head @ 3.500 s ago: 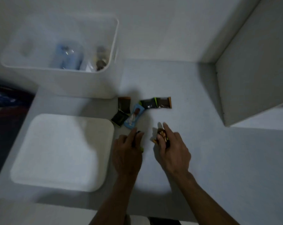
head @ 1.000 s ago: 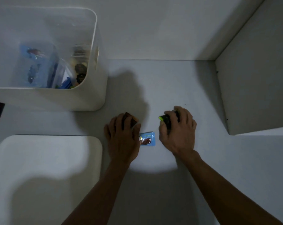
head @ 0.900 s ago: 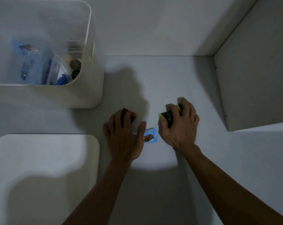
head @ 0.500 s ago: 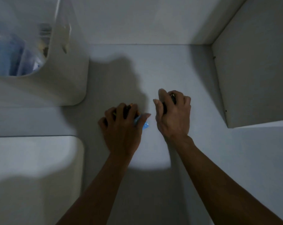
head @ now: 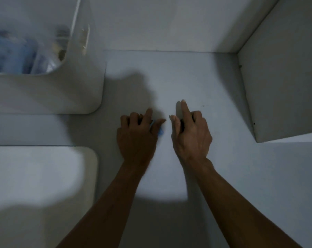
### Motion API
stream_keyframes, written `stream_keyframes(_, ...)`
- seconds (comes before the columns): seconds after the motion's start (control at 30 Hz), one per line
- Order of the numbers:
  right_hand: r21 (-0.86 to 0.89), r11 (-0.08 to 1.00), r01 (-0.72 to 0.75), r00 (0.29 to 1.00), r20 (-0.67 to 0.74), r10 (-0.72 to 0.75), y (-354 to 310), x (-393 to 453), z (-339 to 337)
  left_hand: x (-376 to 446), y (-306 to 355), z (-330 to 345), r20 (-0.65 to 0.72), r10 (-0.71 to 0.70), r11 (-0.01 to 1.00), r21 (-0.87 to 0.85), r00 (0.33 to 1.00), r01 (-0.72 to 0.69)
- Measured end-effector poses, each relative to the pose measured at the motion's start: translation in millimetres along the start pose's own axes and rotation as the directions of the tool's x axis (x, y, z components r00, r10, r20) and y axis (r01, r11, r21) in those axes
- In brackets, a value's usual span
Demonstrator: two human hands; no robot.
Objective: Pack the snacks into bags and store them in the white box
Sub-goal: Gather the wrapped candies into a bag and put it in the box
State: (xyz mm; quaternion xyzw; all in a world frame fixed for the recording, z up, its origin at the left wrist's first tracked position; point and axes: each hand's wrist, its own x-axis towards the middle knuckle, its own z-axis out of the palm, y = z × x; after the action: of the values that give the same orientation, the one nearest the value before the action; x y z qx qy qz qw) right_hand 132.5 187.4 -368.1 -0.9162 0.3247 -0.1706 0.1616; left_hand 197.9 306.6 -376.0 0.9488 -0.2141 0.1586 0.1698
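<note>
We hold both hands low over the grey table [head: 196, 77], side by side. Our left hand [head: 137, 135] curls its fingers around a blue snack packet [head: 160, 131], only a sliver of which shows beside the thumb. Our right hand [head: 191, 135] curls around something dark that we cannot identify, index finger extended. The white box [head: 49, 93] stands well apart at far left, with blurred bagged items inside. A white lid [head: 44, 176] lies at near left.
</note>
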Motion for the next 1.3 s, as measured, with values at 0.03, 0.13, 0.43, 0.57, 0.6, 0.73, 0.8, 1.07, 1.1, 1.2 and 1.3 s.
stream_keyframes(0.03,0.011,1.0,0.002,1.0,0.013,-0.002,-3,-8,-2,-4,0,-4,0.002,-0.006,1.0,-0.015,1.0,0.006)
stream_keyframes(0.13,0.05,0.998,-0.026,0.997,0.07,0.023,-12,-31,-9,-18,-4,-19,0.057,-0.052,0.998,-0.043,0.997,0.055)
stream_keyframes(0.43,0.236,0.961,-0.147,0.989,0.057,0.137,-77,-36,-51,0,-6,-96,0.051,-0.326,0.915,-0.234,0.944,0.329)
stream_keyframes(0.57,0.345,0.936,-0.069,0.996,-0.033,0.085,-147,8,-98,53,-16,-169,-0.173,-0.353,0.879,-0.398,0.92,0.262)
stream_keyframes(0.6,0.372,0.927,-0.039,0.997,-0.052,0.063,-168,19,-110,70,-24,-188,-0.216,-0.358,0.872,-0.426,0.908,0.243)
stream_keyframes(0.73,0.415,0.906,0.082,0.995,-0.078,-0.054,-251,52,-141,129,-72,-247,-0.332,-0.453,0.848,-0.448,0.827,0.284)
stream_keyframes(0.8,0.395,0.912,0.107,0.994,-0.019,-0.109,-285,59,-145,149,-95,-264,-0.291,-0.517,0.794,-0.515,0.805,0.324)
stream_keyframes(1.07,0.336,0.938,0.088,0.978,0.149,-0.145,-331,76,-113,188,-136,-256,-0.047,-0.523,0.752,-0.495,0.851,0.435)
stream_keyframes(1.1,0.328,0.941,0.083,0.975,0.168,-0.145,-329,77,-109,189,-138,-250,-0.001,-0.499,0.76,-0.48,0.866,0.437)
stream_keyframes(1.2,0.342,0.938,0.063,0.971,0.197,-0.137,-321,74,-97,186,-143,-238,0.142,-0.459,0.747,-0.472,0.877,0.468)
stream_keyframes(1.3,0.399,0.916,0.025,0.981,0.166,-0.099,-314,67,-91,175,-148,-235,0.223,-0.449,0.722,-0.48,0.865,0.499)
